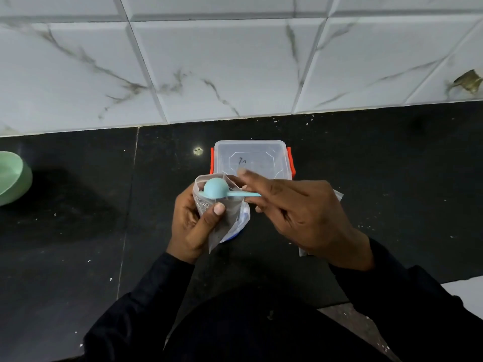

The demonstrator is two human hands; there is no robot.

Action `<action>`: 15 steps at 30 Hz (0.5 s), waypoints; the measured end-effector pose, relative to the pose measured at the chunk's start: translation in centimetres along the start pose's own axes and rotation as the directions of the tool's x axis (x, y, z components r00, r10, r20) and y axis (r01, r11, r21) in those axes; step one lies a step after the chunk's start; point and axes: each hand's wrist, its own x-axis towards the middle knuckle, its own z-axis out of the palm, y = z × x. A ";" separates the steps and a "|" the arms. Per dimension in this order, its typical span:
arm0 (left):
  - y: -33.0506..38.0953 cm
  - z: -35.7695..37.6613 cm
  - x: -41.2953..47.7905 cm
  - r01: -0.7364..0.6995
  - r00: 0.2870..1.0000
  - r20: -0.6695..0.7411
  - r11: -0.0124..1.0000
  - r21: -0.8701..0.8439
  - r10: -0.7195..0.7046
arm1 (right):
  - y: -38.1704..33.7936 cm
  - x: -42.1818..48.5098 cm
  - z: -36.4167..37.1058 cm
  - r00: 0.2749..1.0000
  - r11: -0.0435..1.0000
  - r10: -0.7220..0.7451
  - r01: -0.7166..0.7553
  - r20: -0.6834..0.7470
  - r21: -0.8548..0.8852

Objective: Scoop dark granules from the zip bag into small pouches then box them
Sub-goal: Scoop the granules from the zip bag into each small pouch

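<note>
My left hand point(192, 226) grips a small clear pouch point(222, 218) with dark granules in its lower part, its mouth held open upward. My right hand point(300, 215) pinches the handle of a light blue scoop point(216, 188), whose bowl is turned over at the pouch mouth. Behind the hands a clear plastic box point(252, 159) with orange clips sits on the black counter, its lid on. A part of a clear bag point(337, 197) shows under my right hand; most of it is hidden.
A pale green bowl point(11, 176) stands at the left edge of the black counter point(392, 165). A white marbled tile wall point(235, 61) rises right behind the box. Small white specks lie scattered on the counter.
</note>
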 end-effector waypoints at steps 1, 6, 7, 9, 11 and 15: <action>-0.1 0.0 0.0 -0.002 1.000 -0.006 1.000 -0.007 0.002 | 0.0 0.0 0.0 1.000 1.000 -0.003 0.003 0.013 0.005; -0.1 0.0 -0.1 0.002 1.000 0.005 0.999 -0.044 -0.002 | 0.3 -0.2 -0.2 0.999 0.998 0.045 -0.045 0.001 0.051; 0.0 0.0 -0.1 -0.002 1.000 0.005 0.999 -0.046 0.002 | 0.2 -0.2 -0.2 0.999 0.998 0.046 -0.046 0.004 0.043; 0.0 0.1 0.0 -0.022 0.999 0.029 0.999 -0.026 0.023 | 0.1 -0.2 -0.1 0.998 0.997 0.058 -0.059 0.022 0.052; -0.2 0.0 -0.1 -0.017 0.999 0.031 1.000 0.005 0.017 | -0.2 -0.1 0.0 0.988 0.978 0.153 -0.152 0.000 0.144; -1.1 -1.3 -0.5 0.019 1.000 -0.007 0.999 0.034 -0.018 | -0.7 -0.1 0.2 0.913 0.870 0.400 -0.353 -0.074 0.344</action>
